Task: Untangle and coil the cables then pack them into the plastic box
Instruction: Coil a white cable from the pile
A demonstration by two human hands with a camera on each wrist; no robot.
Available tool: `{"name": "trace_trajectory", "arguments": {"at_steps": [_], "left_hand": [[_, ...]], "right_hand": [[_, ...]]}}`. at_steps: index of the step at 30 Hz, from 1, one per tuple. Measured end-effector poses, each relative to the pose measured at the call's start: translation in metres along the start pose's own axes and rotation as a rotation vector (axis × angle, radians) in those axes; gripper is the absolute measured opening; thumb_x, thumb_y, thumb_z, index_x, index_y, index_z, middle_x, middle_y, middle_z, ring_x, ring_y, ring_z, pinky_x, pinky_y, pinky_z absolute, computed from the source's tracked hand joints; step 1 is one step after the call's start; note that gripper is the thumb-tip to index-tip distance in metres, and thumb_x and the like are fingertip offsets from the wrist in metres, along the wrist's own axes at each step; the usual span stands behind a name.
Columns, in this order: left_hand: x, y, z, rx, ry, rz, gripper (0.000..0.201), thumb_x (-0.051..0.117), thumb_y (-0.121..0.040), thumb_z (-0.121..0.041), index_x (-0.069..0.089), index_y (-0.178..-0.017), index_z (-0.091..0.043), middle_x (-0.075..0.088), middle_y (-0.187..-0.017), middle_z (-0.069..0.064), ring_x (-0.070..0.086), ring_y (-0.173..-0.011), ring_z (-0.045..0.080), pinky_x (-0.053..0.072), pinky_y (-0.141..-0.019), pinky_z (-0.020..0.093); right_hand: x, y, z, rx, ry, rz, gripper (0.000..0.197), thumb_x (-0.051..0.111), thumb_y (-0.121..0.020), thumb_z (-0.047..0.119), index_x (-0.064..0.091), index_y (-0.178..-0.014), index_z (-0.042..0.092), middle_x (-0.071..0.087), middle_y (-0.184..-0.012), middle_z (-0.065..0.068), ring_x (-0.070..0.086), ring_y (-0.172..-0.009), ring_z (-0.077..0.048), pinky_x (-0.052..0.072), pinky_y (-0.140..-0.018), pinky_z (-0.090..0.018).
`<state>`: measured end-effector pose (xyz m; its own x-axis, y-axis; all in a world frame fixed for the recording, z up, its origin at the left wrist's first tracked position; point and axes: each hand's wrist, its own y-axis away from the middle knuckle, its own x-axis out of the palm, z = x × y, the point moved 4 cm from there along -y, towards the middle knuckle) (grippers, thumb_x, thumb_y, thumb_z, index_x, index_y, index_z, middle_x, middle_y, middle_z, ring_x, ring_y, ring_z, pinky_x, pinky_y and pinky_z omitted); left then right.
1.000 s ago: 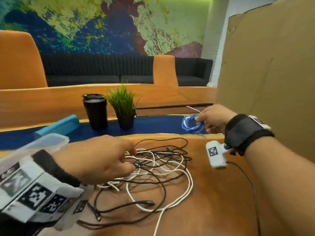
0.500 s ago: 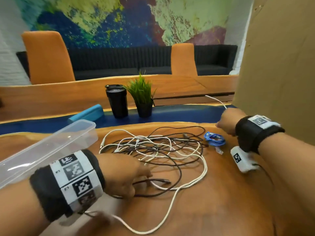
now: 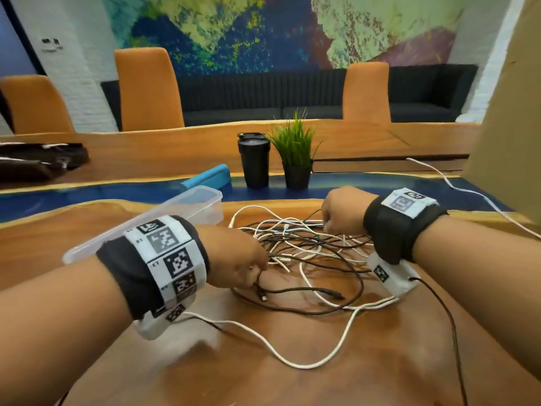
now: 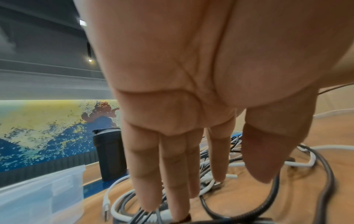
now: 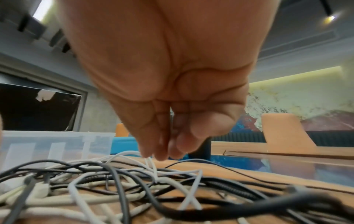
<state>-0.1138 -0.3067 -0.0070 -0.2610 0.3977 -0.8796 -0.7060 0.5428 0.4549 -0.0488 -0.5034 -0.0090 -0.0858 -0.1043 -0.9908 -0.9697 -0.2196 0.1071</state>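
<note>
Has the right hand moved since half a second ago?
Yes. The right hand came leftward from beside the cardboard sheet onto the tangled cables, roughly before the potted plant.

a black tumbler [image 3: 254,160] with a lid is stood on the blue strip of the wooden surface [image 3: 380,361], just beside a small green plant [image 3: 294,142] in a black pot. a light blue case [image 3: 206,178] is laid to the tumbler's left. three orange chairs [image 3: 147,89] and a dark sofa [image 3: 263,95] are seen beyond, beneath a colourful mural [image 3: 263,30]. a cardboard sheet [image 3: 509,112] is stood at the right.
</note>
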Motion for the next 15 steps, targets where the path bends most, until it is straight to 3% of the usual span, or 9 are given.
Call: {"name": "trace_trajectory", "arguments": {"at_steps": [3,7,13,15], "left_hand": [[-0.001,0.011,0.007,-0.012,0.018,-0.022,0.041,0.053,-0.097,-0.025,0.054,-0.138,-0.029,0.059,-0.135,-0.005,0.055,-0.121,0.017,0.045,-0.104,0.037],[-0.008,0.027,0.026,-0.085,0.054,-0.094,0.035,0.052,-0.098,-0.022,0.058,-0.132,-0.030,0.062,-0.123,-0.008,0.057,-0.113,0.014,0.045,-0.095,0.026],[-0.013,0.034,0.043,-0.141,0.152,-0.174,0.033,0.052,-0.097,-0.028,0.059,-0.128,-0.036,0.064,-0.117,-0.013,0.059,-0.110,0.011,0.048,-0.098,0.033],[-0.013,0.036,0.041,-0.128,0.179,-0.199,0.033,0.051,-0.098,-0.028,0.059,-0.129,-0.036,0.064,-0.118,-0.013,0.058,-0.109,0.010,0.048,-0.096,0.031]], "right_hand": [[0.003,0.000,0.015,-0.065,-0.078,0.052,0.012,0.068,-0.087,0.024,0.077,-0.093,0.018,0.071,-0.091,0.001,0.063,-0.089,-0.019,0.052,-0.079,-0.033],[-0.004,0.006,0.035,-0.159,-0.194,0.044,0.006,0.071,-0.086,0.023,0.075,-0.090,0.023,0.068,-0.082,0.008,0.060,-0.081,-0.012,0.044,-0.070,-0.026],[0.011,0.014,0.051,-0.132,-0.036,0.170,0.018,0.075,-0.082,0.034,0.072,-0.095,0.022,0.069,-0.092,0.003,0.060,-0.087,-0.016,0.047,-0.070,-0.028],[0.020,0.015,0.053,-0.143,0.015,0.165,0.013,0.074,-0.082,0.031,0.071,-0.092,0.023,0.067,-0.091,0.003,0.059,-0.085,-0.017,0.048,-0.070,-0.029]]}}
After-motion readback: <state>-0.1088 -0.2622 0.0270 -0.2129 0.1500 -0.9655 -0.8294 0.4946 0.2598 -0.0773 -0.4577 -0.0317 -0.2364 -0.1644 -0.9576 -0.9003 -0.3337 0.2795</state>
